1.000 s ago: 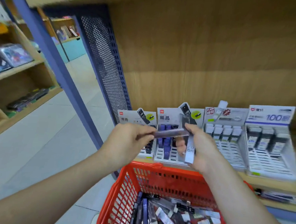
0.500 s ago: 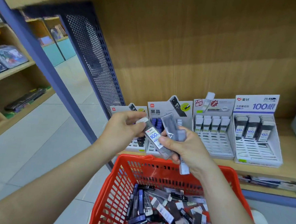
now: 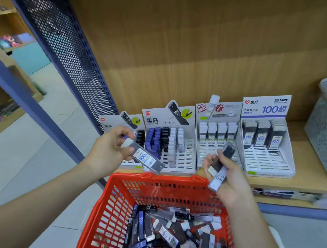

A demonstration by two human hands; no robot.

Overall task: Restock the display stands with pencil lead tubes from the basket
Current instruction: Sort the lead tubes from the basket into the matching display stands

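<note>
The wooden shelf (image 3: 309, 184) carries four display stands (image 3: 266, 162) in a row; the red basket (image 3: 114, 207) below it is full of lead tubes (image 3: 170, 234). Your left hand (image 3: 109, 152) pinches one "100" tube (image 3: 146, 158) above the basket's far rim. Your right hand (image 3: 232, 181) grips a few HB tubes (image 3: 218, 179) in front of the stands.
</note>
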